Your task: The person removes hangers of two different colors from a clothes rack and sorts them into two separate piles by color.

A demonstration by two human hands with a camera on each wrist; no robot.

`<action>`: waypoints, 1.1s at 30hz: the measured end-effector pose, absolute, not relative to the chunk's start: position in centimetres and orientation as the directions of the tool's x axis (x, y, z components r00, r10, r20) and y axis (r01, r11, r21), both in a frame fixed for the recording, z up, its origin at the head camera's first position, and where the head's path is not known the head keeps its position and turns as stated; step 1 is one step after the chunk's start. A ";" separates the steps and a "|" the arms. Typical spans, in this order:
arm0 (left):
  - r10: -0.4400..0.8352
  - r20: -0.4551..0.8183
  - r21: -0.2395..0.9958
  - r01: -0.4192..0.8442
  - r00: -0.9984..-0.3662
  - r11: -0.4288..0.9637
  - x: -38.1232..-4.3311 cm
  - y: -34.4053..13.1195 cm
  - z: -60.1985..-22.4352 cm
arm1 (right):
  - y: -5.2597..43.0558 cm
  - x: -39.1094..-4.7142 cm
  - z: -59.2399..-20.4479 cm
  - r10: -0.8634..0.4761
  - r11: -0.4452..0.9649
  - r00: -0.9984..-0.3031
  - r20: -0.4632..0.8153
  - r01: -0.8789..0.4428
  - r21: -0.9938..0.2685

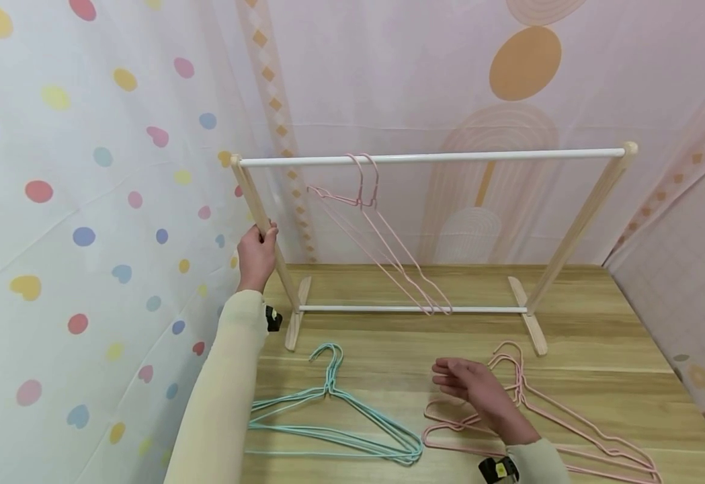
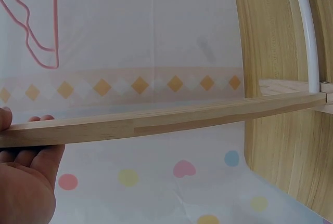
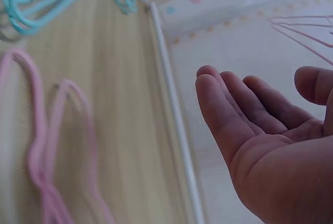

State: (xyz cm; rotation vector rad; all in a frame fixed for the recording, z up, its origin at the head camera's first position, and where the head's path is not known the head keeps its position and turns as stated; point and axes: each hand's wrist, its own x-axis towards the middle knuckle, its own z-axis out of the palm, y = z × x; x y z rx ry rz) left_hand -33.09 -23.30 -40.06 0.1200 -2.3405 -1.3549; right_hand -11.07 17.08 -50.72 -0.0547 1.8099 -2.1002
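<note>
My left hand [image 1: 257,255] grips the left wooden post [image 1: 254,198] of a clothes rack, its fingers wrapped round the wood in the left wrist view. Two pink hangers [image 1: 382,235] hang by their hooks from the rack's white top rail [image 1: 479,156], left of its middle. Above the pink hangers [image 1: 588,430] lying on the table, my right hand [image 1: 479,393] is held with fingers extended and nothing in it. In the right wrist view its palm [image 3: 276,156] shows bare. A bundle of turquoise hangers [image 1: 340,396] lies left of it.
The rack stands on wooden feet [image 1: 527,323] at the back of the wood-grain table [image 1: 388,349]. A white lower rail [image 1: 376,309] joins the posts. Patterned curtains [image 1: 116,222] close in the left, back and right sides.
</note>
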 end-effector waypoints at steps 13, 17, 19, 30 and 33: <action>-0.263 0.320 0.848 0.151 -0.910 0.508 -33.0 -23.4 -40.0 | 19.6 -15.1 -47.1 -0.196 -0.193 -0.973 -0.124 0.162 -0.968; -0.259 0.320 0.850 0.155 -0.911 0.504 -32.9 -23.4 -39.9 | 19.8 -16.1 -46.3 -0.246 -0.202 -0.965 -0.087 0.139 -0.970; -0.261 0.320 0.850 0.155 -0.911 0.504 -32.9 -23.4 -39.9 | 19.7 -16.6 -45.9 -0.261 -0.213 -0.961 -0.087 0.145 -0.966; -0.275 0.317 0.850 0.143 -0.908 0.508 -32.9 -23.3 -39.9 | 18.2 -18.7 -44.5 -0.302 -0.296 -0.951 -0.071 0.164 -0.941; -0.273 0.320 0.848 0.145 -0.907 0.510 -32.9 -23.3 -39.9 | 17.7 -19.1 -44.1 -0.299 -0.315 -0.952 -0.070 0.168 -0.934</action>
